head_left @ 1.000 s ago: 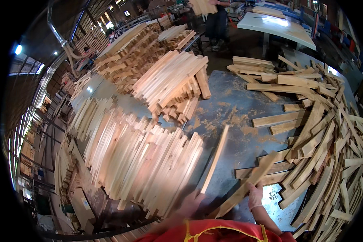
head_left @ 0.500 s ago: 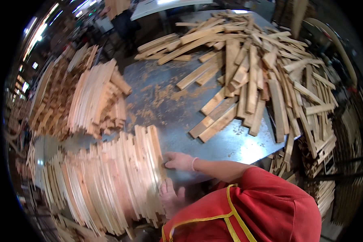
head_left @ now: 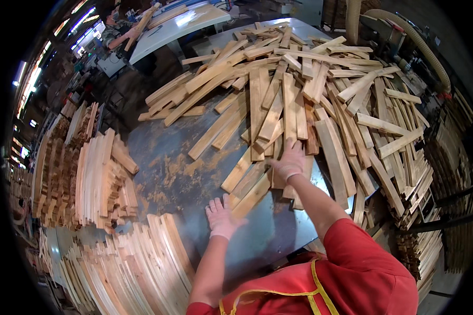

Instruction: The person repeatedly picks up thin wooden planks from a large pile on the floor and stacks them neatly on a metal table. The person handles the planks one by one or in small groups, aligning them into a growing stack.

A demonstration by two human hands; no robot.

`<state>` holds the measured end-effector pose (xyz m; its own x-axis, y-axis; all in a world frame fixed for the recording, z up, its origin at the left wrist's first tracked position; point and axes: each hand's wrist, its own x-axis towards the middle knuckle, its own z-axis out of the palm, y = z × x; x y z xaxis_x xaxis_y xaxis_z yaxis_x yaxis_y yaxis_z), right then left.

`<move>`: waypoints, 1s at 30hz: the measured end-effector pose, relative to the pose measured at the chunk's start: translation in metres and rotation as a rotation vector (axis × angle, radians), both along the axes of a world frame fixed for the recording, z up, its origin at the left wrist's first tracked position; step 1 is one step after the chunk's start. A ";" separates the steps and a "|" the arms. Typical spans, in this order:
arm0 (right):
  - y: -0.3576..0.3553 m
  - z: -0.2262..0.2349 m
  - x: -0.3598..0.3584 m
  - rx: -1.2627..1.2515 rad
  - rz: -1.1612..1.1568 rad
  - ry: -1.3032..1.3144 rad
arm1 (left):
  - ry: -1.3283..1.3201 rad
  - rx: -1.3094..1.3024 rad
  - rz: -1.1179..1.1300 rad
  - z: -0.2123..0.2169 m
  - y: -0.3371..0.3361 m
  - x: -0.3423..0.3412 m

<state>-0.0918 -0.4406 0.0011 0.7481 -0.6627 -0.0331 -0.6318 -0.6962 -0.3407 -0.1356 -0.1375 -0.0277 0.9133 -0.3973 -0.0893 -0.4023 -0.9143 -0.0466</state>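
Note:
Both my hands wear pale thin gloves. My left hand [head_left: 222,218] lies low over the metal tabletop [head_left: 205,184], fingers spread, beside the near end of a wooden strip [head_left: 253,195]. It grips nothing. Farther right, my right hand [head_left: 290,161] reaches onto the near edge of a heap of loose wooden strips [head_left: 286,100]. Its fingers stretch forward over the strip ends with the thumb out to the side. Whether it merely touches them or presses down is hard to tell. At lower left stands a row of strips on edge [head_left: 147,257], packed side by side.
Stacked wood [head_left: 97,178] rises at the left beyond the row. Sawdust [head_left: 181,176] is scattered on the tabletop. A white table [head_left: 178,26] stands at the far side, where another person's arm [head_left: 122,39] shows. A ribbed hose [head_left: 420,44] curves at far right.
Both hands have left the right end of the packed row. My right hand has gone forward and right to the heap; my left has moved forward onto the tabletop. The view has shifted too.

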 end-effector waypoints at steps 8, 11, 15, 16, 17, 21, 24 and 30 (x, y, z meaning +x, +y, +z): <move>-0.037 0.006 -0.025 0.164 0.129 -0.043 | 0.350 0.016 0.193 0.014 -0.012 -0.069; -0.057 -0.012 -0.043 0.217 0.039 0.049 | 0.403 -0.008 0.316 0.023 0.045 -0.136; -0.054 -0.023 -0.057 0.858 0.015 -0.303 | 0.558 -0.541 0.430 0.031 0.156 -0.209; -0.042 -0.017 -0.064 1.168 0.004 -0.419 | 0.586 -0.805 0.449 0.021 0.180 -0.232; -0.025 -0.004 -0.081 1.256 -0.015 -0.418 | 0.891 -1.430 0.660 0.041 0.168 -0.231; 0.082 -0.002 -0.190 1.642 0.135 -0.371 | 1.324 -1.936 0.894 0.081 0.171 -0.234; 0.157 -0.026 -0.230 1.772 0.029 -0.181 | 1.555 -2.182 0.890 0.020 0.174 -0.228; 0.226 -0.036 -0.228 1.576 0.084 -0.131 | 1.420 -2.408 0.746 -0.008 0.200 -0.216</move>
